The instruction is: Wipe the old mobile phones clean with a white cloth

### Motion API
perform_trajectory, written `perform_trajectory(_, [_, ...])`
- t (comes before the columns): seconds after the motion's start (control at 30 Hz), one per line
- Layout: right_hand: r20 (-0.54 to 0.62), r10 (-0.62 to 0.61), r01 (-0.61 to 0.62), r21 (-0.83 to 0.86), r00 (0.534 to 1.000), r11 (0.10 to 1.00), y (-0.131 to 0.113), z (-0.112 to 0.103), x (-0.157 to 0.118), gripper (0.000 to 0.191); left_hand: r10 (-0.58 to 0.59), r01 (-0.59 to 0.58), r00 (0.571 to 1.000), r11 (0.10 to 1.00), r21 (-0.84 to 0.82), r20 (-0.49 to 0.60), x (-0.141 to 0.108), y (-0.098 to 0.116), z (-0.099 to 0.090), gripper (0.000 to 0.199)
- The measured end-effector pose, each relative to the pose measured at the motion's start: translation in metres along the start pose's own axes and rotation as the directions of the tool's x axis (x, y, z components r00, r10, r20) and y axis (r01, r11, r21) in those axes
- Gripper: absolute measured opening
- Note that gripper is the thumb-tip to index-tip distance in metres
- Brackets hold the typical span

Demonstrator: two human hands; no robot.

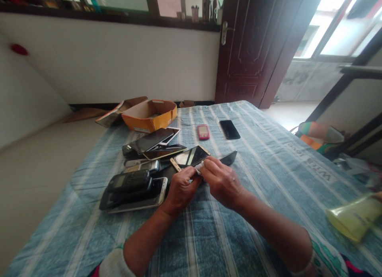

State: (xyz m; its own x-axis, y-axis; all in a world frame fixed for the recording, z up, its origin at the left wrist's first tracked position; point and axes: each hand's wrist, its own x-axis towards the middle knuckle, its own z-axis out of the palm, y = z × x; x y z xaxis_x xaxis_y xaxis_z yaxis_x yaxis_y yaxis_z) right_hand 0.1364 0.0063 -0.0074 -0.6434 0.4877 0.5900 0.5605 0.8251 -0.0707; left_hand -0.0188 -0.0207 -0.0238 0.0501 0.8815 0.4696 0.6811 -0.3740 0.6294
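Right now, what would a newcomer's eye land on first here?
Probably the bright orange box, standing open at the far left of the table. Next come the left hand and right hand mid-table, the right pinching a white wad. Beyond them lies a small pink device.

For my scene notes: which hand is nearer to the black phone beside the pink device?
Right. The right hand is below the black phone in the picture, slightly left; the left hand is farther away, lower and more leftward.
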Motion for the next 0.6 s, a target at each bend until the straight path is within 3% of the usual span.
perform_trajectory(0.27, [0.024, 0.163, -0.158, -0.146, 0.986, 0.977, 0.025, -0.003, 0.000, 0.023, 0.018, -0.018, 1.000, 1.000, -0.018, 0.021, 0.001, -0.002, 0.001, 0.015])
perform_trajectory(0.6, [0.067, 0.423, -0.389, -0.282, 0.904, 0.877, 0.056, -0.015, 0.001, 0.022, -0.012, 0.012, 1.000, 1.000, 0.021, 0.019, 0.000, -0.002, -0.001, 0.014])
